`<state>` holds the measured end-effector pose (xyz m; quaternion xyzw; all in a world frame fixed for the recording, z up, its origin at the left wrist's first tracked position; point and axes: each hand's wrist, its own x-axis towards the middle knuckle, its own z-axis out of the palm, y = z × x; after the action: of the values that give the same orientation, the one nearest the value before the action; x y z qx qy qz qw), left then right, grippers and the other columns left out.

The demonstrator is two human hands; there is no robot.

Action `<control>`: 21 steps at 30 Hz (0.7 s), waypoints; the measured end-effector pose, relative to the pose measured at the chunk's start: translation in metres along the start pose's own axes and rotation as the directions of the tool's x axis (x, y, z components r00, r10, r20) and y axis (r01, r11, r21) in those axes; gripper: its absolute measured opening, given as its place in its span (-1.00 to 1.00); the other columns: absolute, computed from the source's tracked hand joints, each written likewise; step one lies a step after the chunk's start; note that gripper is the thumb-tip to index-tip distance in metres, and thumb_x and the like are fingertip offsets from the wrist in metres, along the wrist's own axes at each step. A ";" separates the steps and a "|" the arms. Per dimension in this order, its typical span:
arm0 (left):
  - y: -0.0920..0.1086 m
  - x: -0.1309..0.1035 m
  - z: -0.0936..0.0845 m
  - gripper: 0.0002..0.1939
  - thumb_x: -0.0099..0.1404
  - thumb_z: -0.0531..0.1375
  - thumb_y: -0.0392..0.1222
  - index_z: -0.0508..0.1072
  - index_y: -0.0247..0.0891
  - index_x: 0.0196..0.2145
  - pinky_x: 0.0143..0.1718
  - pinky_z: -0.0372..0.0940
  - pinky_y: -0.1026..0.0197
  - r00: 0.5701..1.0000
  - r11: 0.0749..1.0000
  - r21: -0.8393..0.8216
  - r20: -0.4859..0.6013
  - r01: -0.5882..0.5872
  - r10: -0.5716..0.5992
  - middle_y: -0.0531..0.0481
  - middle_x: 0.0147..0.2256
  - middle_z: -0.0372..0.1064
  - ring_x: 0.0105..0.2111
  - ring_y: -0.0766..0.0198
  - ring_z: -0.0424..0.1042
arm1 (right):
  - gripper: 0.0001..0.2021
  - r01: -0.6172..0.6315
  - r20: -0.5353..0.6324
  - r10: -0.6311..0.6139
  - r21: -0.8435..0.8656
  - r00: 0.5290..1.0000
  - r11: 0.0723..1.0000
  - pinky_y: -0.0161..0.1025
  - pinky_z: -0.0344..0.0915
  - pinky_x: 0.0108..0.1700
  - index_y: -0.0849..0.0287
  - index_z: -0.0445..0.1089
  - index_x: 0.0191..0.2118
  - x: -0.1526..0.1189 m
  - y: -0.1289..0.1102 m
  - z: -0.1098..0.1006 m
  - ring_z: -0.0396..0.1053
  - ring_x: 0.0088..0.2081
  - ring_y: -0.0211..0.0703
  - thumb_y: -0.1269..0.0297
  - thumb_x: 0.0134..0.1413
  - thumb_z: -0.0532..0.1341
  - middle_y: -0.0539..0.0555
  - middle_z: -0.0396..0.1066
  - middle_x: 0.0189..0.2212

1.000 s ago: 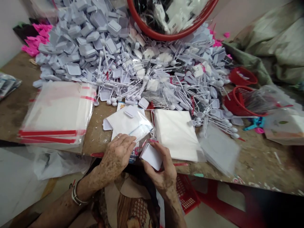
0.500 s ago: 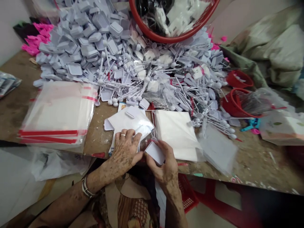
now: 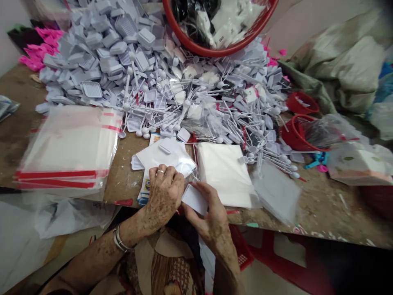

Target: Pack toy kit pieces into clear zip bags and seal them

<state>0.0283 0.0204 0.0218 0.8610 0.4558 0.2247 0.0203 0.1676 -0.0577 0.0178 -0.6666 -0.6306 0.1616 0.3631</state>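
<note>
biggest worry from where i'm sitting: the small white card (image 3: 195,199) is being handled right at the front edge of the worktop (image 3: 319,205), half over my lap, so if the grip slackens it drops to the floor by the red basket (image 3: 242,250) under the edge. second thing, the clear bags (image 3: 167,157) under my left hand are slippery film lying on printed sheets, so a sideways push could slide the whole little stack off the edge. and the heap of grey plastic spoons (image 3: 239,119) and grey trays (image 3: 116,53) sits just behind, with loose pieces already on the bags, so any wide sweep drags strays in.

hands now. my left hand (image 3: 164,192) is curled palm down, fingers bent and close together, pressing on the near end of the clear bags, thumb side touching the card's left edge. can't tell if it actually pinches a bag or just rests on it. my right hand (image 3: 211,217) is mostly closed around the card, thumb on top, fingers below, holding it tilted just beside the white paper stack (image 3: 225,174). the bigger red-striped bag pile (image 3: 70,147) is off to the left, untouched.
</note>
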 end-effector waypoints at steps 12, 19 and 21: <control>-0.032 0.008 -0.004 -0.86 0.30 0.25 -0.07 0.57 -0.13 -0.29 0.09 0.10 -0.12 0.989 0.914 -0.403 0.106 -0.050 0.101 -0.09 -0.05 0.44 0.08 -0.01 0.26 | -0.18 0.095 -0.286 -0.094 -0.013 0.954 0.995 0.15 0.41 0.05 0.16 -0.16 0.40 0.003 0.014 0.064 0.44 0.05 0.10 0.27 0.12 0.26 0.30 0.42 0.05; -0.065 0.047 0.031 -0.58 0.45 0.02 -0.18 0.31 -0.11 0.23 0.22 -0.07 -0.29 0.987 0.988 -0.130 0.145 0.082 -0.062 -0.15 0.27 0.21 0.31 -0.09 0.04 | -0.16 0.097 -0.132 -0.104 -0.060 0.986 0.993 0.14 0.37 0.07 0.21 -0.12 0.39 0.021 0.006 0.059 0.43 0.04 0.13 0.16 0.11 0.31 0.27 0.47 -0.02; -0.070 0.051 0.041 -0.57 0.44 0.02 -0.19 0.30 -0.13 0.22 0.19 -0.02 -0.29 0.982 0.993 -0.100 0.180 0.069 -0.050 -0.15 0.25 0.26 0.28 -0.09 0.08 | -0.15 0.075 -0.230 -0.116 -0.177 0.966 0.981 0.20 0.34 0.05 0.20 -0.11 0.39 0.028 0.009 0.064 0.40 0.04 0.19 0.13 0.11 0.32 0.30 0.46 -0.01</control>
<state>0.0154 0.1089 -0.0127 0.8613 0.4652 0.1703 0.1132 0.1356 -0.0125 -0.0253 -0.6780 -0.6251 0.0091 0.3868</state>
